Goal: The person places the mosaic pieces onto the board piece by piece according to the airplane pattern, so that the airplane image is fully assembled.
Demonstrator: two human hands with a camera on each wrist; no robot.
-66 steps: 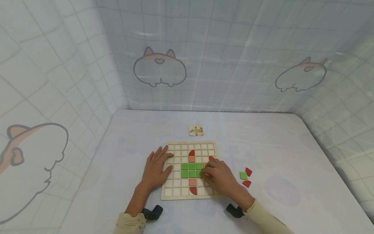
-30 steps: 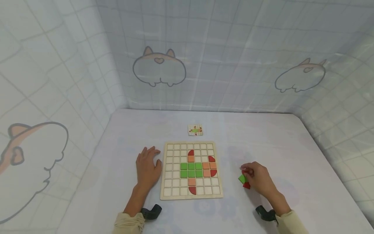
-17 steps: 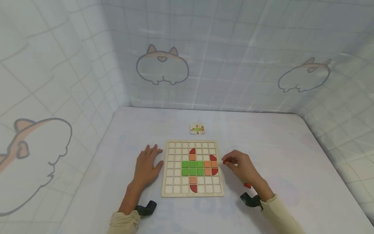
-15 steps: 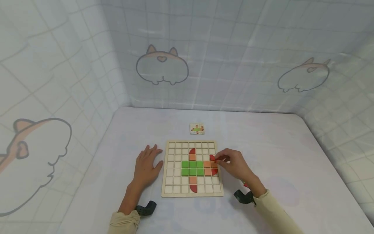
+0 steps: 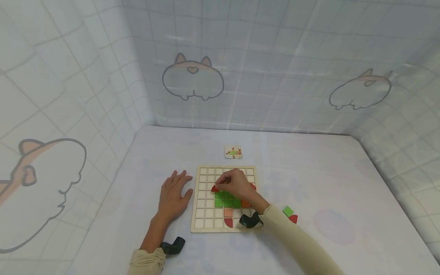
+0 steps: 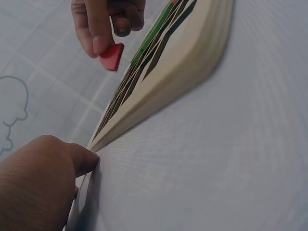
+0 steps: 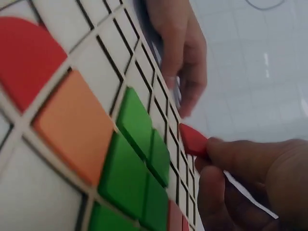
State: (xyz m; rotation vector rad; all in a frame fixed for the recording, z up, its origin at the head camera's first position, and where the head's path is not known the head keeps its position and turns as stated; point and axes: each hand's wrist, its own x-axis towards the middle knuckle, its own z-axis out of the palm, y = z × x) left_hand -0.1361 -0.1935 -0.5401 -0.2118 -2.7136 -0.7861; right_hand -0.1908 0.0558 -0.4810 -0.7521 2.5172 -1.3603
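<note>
My right hand (image 5: pixel 237 183) pinches a red quarter-circle tile (image 5: pixel 214 188) between thumb and fingers, over the left part of the wooden grid board (image 5: pixel 205 214). In the right wrist view the red tile (image 7: pixel 192 138) is tilted, close above the cells beside the green square tiles (image 7: pixel 134 118). Green squares (image 5: pixel 228 203) fill the board's middle, with an orange tile (image 5: pixel 228 212) and a red quarter-circle (image 5: pixel 228 222) below them. The forearm and hand hide part of the right side. My left hand (image 5: pixel 174 196) rests on the table left of the board, fingers spread.
A small pattern card (image 5: pixel 233 152) lies behind the board. To the right of the board, a loose green square (image 5: pixel 288 211) and a red quarter-circle (image 5: pixel 293 219) lie on the table. Dark straps with camera mounts (image 5: pixel 173 245) sit on both wrists.
My right hand went from the board to the loose tiles, picked up a red quarter-circle and carried it left across the board. My left hand came off the board's edge onto the table.
</note>
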